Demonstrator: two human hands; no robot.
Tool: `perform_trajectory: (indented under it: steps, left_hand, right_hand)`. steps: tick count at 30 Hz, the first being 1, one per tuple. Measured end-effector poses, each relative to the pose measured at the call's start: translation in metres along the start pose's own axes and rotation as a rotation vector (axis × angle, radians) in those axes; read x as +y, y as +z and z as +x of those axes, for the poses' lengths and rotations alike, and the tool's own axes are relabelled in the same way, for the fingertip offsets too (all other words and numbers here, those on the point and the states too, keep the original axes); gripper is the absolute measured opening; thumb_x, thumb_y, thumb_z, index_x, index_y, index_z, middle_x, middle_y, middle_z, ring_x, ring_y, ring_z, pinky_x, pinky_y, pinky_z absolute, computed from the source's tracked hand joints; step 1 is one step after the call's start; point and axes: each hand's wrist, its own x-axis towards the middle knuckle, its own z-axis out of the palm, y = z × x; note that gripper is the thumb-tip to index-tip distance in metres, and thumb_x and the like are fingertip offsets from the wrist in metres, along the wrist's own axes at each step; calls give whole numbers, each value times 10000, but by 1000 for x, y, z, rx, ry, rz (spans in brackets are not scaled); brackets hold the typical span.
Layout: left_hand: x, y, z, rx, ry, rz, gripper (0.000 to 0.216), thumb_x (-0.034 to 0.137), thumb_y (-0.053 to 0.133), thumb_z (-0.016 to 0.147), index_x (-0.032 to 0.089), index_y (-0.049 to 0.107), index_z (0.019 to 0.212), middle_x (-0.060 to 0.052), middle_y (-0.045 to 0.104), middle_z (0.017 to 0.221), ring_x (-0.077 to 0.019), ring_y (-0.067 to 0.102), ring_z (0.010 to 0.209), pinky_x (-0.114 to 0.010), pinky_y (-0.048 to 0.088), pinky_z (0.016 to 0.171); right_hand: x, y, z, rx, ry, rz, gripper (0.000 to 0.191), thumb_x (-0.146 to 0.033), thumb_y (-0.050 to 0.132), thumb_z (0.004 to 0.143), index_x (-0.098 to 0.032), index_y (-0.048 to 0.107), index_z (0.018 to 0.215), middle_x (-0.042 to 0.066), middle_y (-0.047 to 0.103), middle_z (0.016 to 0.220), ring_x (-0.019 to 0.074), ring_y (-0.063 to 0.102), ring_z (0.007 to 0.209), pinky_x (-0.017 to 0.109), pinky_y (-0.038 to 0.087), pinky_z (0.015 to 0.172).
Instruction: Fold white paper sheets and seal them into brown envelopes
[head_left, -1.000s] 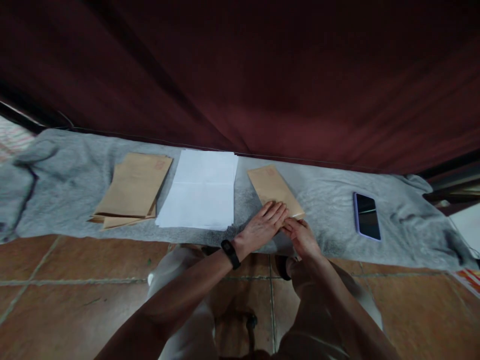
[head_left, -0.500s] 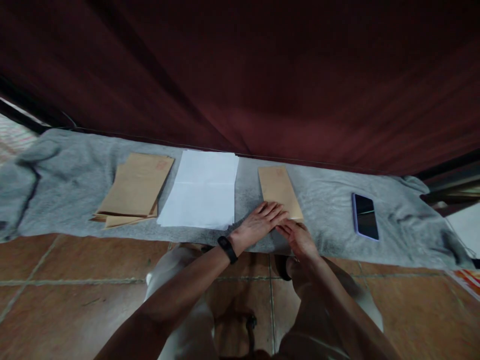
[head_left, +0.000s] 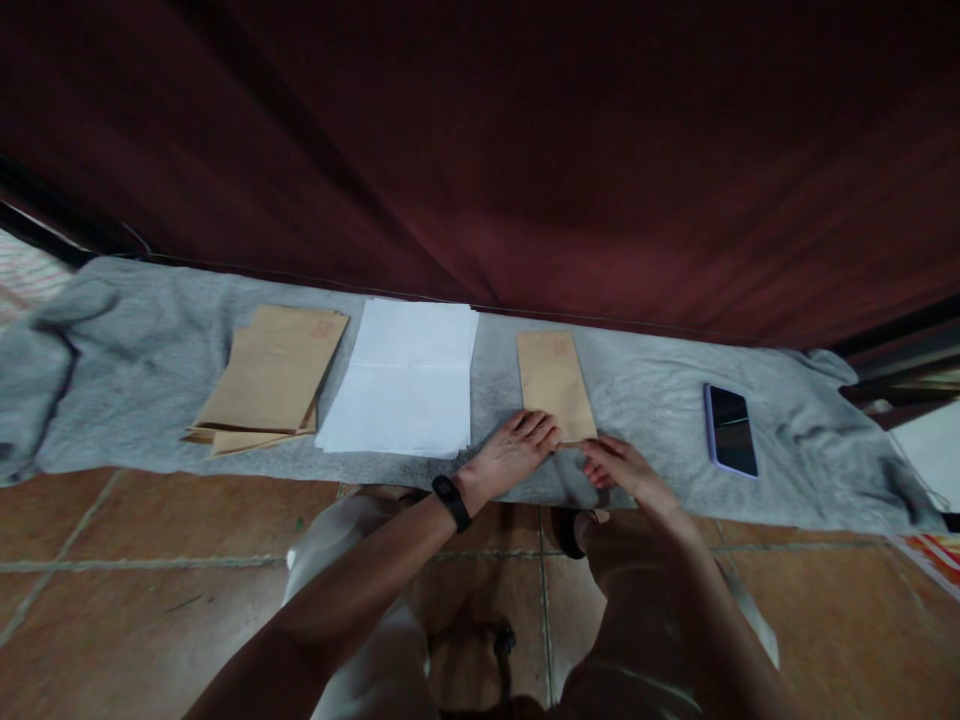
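Envelope: single flat tan paper envelope (head_left: 555, 385), long and narrow, plain face, faint reddish print near its far end, no visible creases.
Envelope position: it lies flat on the grey fuzzy cloth (head_left: 645, 400), long side running away from you, between the white sheets and the phone, its near end at your fingertips.
Left hand: your left hand (head_left: 514, 452) is spread flat, palm down, fingers straight and together; the fingertips rest on the envelope's near left corner and grip nothing.
Left wrist: black wristband (head_left: 452, 500).
Right hand: your right hand (head_left: 619, 465) is half curled, fingers bent, tips at the envelope's near right corner; cannot tell whether they pinch the edge or only touch it.
Hands: near each other but apart, one at each near corner.
White sheets: stack of white paper sheets (head_left: 405, 385) just left of the envelope, not touching it.
Pile: loose pile of tan envelopes (head_left: 270, 375) left of the sheets.
Phone: dark-screened phone with lilac edge (head_left: 730, 430), well right of the envelope, face up.
Backdrop: dark red curtain (head_left: 525, 150) behind the cloth.
Floor: brown tiled floor (head_left: 150, 560) under your knees.
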Motion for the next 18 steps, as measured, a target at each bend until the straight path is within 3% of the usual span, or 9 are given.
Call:
perform_trajectory:
  steps: [3,5,7,14,18]
  left_hand:
    - [2,0,0,8,-8,-4,346,182,427,1029,168,548,1352,-86,586,1434,-204,507,1360,-376,367,1148]
    - [3,0,-1,7,-5,-6,335,165,461,1014,147,558,1334,-101,598,1415,-206,523,1342,-368,388,1133]
    - [3,-3,-2,-13,-2,-19,306,141,495,993,136,587,1285,-116,624,1372,-205,551,1308,-358,430,1093]
    - [5,-15,-5,-26,-18,-10,268,79,513,956,122,615,1200,-121,660,1279,-223,596,1249,-344,495,1002]
    - [7,-16,-7,-33,-21,-16,213,94,529,953,116,626,1142,-116,672,1238,-229,603,1232,-340,501,990]
  right_hand:
    - [4,-11,2,228,-214,-263,273,-486,613,850,-216,654,865,-3,657,633,170,616,556,284,504,549]
    - [3,-12,2,379,-399,-390,267,-456,590,864,-210,672,927,40,700,763,196,649,666,314,520,639]
    - [-2,-7,3,432,-557,-428,269,-408,543,897,-199,689,983,87,723,918,219,671,783,342,532,725]
    - [-14,29,9,191,-821,-493,241,-253,474,958,-228,714,960,77,704,970,216,678,911,357,556,845]
    - [-12,35,13,188,-858,-500,256,-220,475,968,-234,716,1054,85,705,1053,221,678,988,377,566,909]
